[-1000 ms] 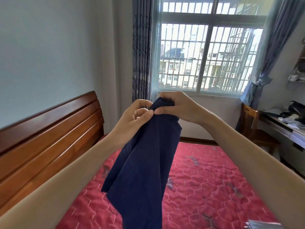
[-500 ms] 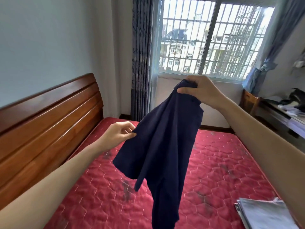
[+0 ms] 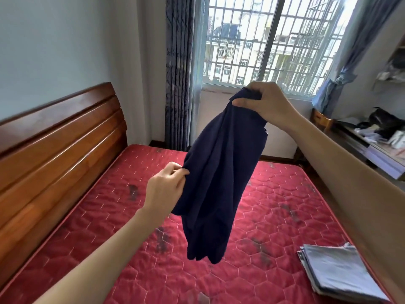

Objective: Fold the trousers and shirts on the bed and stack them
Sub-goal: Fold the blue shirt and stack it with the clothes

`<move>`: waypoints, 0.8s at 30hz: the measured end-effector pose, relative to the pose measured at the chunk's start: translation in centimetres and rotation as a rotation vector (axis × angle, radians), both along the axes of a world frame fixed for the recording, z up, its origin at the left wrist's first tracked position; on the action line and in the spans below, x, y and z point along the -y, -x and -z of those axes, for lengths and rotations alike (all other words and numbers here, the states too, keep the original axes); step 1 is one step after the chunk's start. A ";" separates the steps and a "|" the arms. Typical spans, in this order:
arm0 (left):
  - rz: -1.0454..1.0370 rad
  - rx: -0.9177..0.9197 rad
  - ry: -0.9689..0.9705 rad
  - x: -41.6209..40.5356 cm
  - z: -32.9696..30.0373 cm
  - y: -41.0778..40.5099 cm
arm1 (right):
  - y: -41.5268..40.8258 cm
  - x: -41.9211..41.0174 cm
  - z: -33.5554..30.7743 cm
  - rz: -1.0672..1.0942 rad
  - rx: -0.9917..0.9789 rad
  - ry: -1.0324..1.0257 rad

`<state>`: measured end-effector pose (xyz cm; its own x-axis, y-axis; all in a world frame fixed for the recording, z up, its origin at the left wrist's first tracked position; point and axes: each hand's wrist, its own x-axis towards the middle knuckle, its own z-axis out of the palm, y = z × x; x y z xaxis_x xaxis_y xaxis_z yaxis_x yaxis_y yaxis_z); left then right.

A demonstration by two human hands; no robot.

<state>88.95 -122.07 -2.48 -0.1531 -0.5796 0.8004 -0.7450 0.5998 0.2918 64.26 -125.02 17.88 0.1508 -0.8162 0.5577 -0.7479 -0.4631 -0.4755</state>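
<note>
Leftmost, the wooden headboard runs along the red quilted mattress; over that mattress the left hand pinches the near edge of the navy garment between thumb and curled fingers, low and to the side. That garment hangs in mid-air, bunched and unfolded, its lower end dangling clear above the bed. Higher and further right, the right hand grips the garment's top, fingers and thumb curled round a gathered wad of cloth, in front of the barred window. At the far right, a folded grey garment lies flat on the mattress near its edge, so it looks as if one piece is done. By my judgement the navy piece is only being sorted out for spreading; its folding and its stacking on the grey one are left
</note>
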 end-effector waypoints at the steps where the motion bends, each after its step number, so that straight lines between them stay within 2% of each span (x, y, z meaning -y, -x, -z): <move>1: -0.011 0.002 -0.022 -0.5 0.5 0.9 | -0.1 0.0 0.1 0.010 -0.016 0.004; 6: -0.035 -0.025 -0.230 -1.3 2.7 4.6 | -0.4 -0.2 0.5 0.034 -0.067 -0.015; 9: -0.094 0.025 -0.301 -0.7 3.5 5.9 | -0.5 -0.3 0.6 0.044 -0.064 -0.017; 12: -0.110 -0.025 -0.376 0.3 3.8 6.5 | -0.4 -0.3 0.8 0.046 -0.064 -0.009; 19: -0.035 -0.083 -0.310 1.7 4.1 7.2 | 0.4 -0.4 1.6 0.069 -0.045 -0.014; 24: 0.132 -0.086 -0.324 2.9 4.3 4.8 | 1.9 -0.6 2.5 0.119 -0.049 -0.050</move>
<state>84.16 -124.97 -6.81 -0.1838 -0.7849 0.5918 -0.6321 0.5554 0.5403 62.36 -124.39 15.33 0.0767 -0.8565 0.5105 -0.8191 -0.3461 -0.4575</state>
